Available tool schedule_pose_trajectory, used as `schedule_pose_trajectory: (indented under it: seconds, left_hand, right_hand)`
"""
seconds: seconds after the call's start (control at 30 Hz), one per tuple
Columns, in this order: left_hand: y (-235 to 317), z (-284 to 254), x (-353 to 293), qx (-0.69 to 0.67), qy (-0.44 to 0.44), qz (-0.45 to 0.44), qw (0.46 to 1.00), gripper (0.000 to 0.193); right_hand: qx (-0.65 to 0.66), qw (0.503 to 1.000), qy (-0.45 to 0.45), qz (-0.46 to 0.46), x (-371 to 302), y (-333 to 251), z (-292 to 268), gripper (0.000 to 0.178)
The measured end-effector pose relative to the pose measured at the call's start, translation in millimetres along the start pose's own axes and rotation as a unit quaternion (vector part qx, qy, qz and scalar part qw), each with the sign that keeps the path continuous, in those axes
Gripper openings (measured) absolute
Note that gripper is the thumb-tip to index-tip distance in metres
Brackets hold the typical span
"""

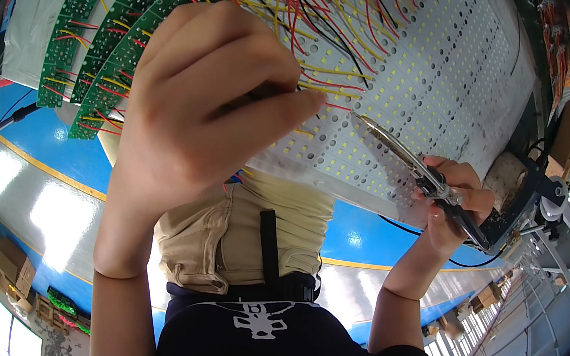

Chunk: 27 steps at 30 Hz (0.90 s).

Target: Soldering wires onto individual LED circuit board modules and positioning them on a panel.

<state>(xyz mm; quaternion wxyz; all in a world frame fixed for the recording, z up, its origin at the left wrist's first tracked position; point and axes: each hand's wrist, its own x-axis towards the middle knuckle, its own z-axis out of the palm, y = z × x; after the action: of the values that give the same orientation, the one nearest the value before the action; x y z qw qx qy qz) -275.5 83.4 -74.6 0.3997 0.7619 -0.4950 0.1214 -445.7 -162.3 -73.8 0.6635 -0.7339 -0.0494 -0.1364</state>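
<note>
Red wire (pixel 338 106) pokes out of left hand (pixel 200 89), fingers curled tight, thumb and fingertip pinching it over white panel (pixel 467 54) dotted with yellow squares. Right hand (pixel 459 194) wrapped round dark handle of slim silver tool (pixel 392 143), tip right by wire's end, can't tell if touching. More red, yellow, black wires (pixel 319 11) sprawl across panel. Green circuit boards (pixel 90 69) off left, wire ends sticking out. Blue floor (pixel 40 141) below.
</note>
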Motion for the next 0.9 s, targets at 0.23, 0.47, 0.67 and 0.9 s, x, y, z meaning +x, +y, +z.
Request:
schedule_pose_trajectory:
  seconds: [0.23, 0.47, 0.67, 0.9]
  left_hand:
    - [1.7, 0.1, 0.1, 0.002, -0.008, -0.011, 1.000, 0.032]
    - [1.4, -0.7, -0.7, 0.003, -0.007, -0.009, 1.000, 0.032]
    - [1.6, 0.0, 0.5, 0.005, -0.008, -0.006, 1.000, 0.031]
    - [3.3, -1.2, 1.5, 0.003, -0.011, -0.014, 1.000, 0.032]
  right_hand:
    - [0.002, 1.000, 0.003, 0.003, -1.7, 0.0, -0.7, 0.033]
    - [-0.005, 1.000, 0.001, 0.006, -2.0, -0.9, -0.4, 0.033]
    - [0.008, 1.000, 0.003, 0.013, -1.9, -0.6, -1.1, 0.032]
    - [0.047, 0.999, -0.006, 0.013, -3.8, 0.6, -5.4, 0.031]
